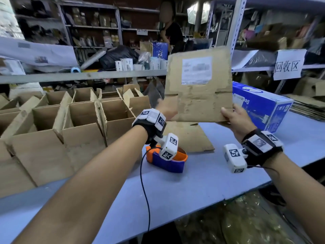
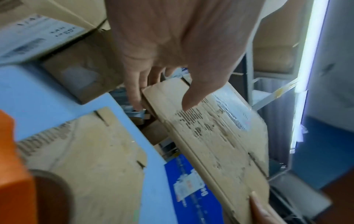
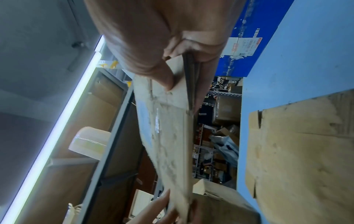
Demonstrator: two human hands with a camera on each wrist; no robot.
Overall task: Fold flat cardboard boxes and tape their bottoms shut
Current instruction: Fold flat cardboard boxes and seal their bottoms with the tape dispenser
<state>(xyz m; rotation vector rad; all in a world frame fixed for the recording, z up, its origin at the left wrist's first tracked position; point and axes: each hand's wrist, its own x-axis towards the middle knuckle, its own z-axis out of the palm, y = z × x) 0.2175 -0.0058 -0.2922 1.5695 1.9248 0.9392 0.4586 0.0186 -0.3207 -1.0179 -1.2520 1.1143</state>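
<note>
above the counter (image 1: pixel 202 182), a flattened cardboard box (image 1: pixel 198 95) hangs upright, left hand (image 1: pixel 167 111) and right hand (image 1: pixel 235 118) each pinching a bottom corner between thumb and fingers (image 3: pixel 164 78); such shallow corner grips could let it slip while opening, dropping toward the tape dispenser (image 1: pixel 168 161).

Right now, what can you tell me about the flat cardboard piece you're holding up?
The worn flat brown cardboard box is still folded flat and held upright above the blue table. A white shipping label is stuck near its top, and its surface is scuffed where tape tore off. The left hand pinches its lower left corner; the right hand pinches its lower right corner.
</note>
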